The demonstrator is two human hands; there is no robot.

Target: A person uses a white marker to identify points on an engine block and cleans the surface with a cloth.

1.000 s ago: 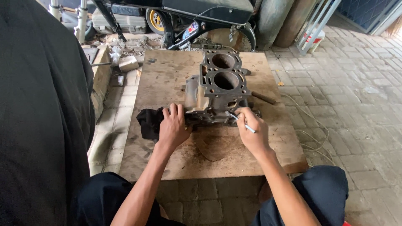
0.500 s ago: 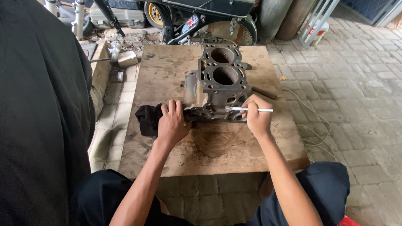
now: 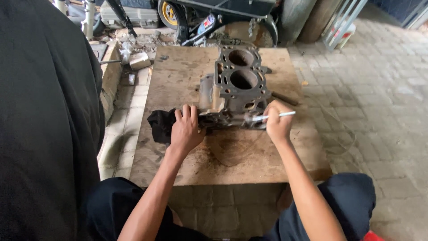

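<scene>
A dirty metal engine block with two round cylinder bores lies on a wooden board. My left hand rests flat on the block's near end, beside a black rag. My right hand grips a thin white brush, held roughly level with its head against the block's near right corner. The bristle end is blurred.
The board lies on a paved brick floor. A dark cloth or garment fills the left side. Beyond the board stand a machine with a yellow-hubbed wheel, scattered metal parts and a dark stick on the board's right.
My right hand has turned the brush from pointing down and right to lying nearly level, and shifted slightly right along the block's edge. My left hand stays on the block.
</scene>
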